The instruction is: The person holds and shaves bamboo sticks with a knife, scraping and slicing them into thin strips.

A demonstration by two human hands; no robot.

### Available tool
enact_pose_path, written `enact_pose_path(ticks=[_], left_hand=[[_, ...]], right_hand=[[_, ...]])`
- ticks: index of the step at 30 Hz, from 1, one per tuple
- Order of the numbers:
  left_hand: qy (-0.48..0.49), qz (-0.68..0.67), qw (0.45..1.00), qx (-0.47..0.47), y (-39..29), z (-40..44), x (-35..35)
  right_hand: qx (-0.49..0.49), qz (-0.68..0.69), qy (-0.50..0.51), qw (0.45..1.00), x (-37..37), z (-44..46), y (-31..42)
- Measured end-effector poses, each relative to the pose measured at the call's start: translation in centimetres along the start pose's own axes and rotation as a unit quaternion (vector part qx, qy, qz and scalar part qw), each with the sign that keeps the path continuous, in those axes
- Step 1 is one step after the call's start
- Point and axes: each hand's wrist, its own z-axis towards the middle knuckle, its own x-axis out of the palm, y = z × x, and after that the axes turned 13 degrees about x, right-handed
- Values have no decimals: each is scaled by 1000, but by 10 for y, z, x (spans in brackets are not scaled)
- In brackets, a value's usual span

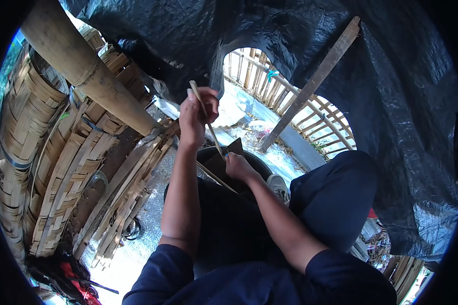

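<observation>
Raised in front of me, my left hand [198,114] pinches a thin, pale bamboo stick [212,133] near its upper end. The stick slants down to my right hand [237,166], and its lower tip meets the fingers there. That hand is closed around a dark, flat, blade-like piece [234,147]; its grip hides most of it, so I cannot tell its exact kind. Below both hands is a dark round tub [259,163], with a brown flat surface [215,165] inside. Another thin bamboo strip [218,178] lies slanted beside the right wrist, near my lap.
Woven bamboo panels [40,122] and stacked split bamboo [124,195] line the left, under a thick bamboo pole [94,73]. Black plastic sheeting [407,112] hangs above and right. A wooden plank [315,81] leans before a bamboo fence [318,124]. My knee [336,188] rises at right.
</observation>
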Motion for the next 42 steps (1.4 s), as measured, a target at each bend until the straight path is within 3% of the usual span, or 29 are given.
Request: enact_pose_path(ticks=[3, 7, 11, 15, 18, 22, 26, 28, 30, 35, 42], left_hand=[[102, -67, 992, -31, 4, -3, -10], [58, -33, 998, 12, 6, -4, -7], [82, -4, 994, 67, 13, -1, -8], [26, -41, 999, -6, 3, -2, 2], [40, -30, 999, 14, 12, -2, -10], [-32, -56, 993, 97, 23, -7, -9], [-80, -32, 991, 106, 25, -8, 1], [-99, -25, 989, 110, 24, -8, 4], [-116, -17, 987, 112, 25, -8, 3], [-117, -19, 986, 118, 25, -10, 5], [-196, 36, 965, 171, 22, 1, 7]], right_hand=[[6, 19, -5, 1000, -6, 4, 16], [43, 8, 17, 999, -25, 8, 21], [148, 39, 8, 988, -53, 17, 11], [155, 49, -30, 986, -73, 16, 8], [192, 77, 4, 978, -76, 14, 8], [145, 102, 58, 982, -73, 5, 26], [87, 142, 75, 983, -54, 6, 43], [55, 152, 44, 986, -23, 10, 34], [-95, 127, -174, 972, 2, 5, 26], [-69, 91, -73, 991, 39, 5, -39], [-47, -5, -63, 997, 12, 5, 5]])
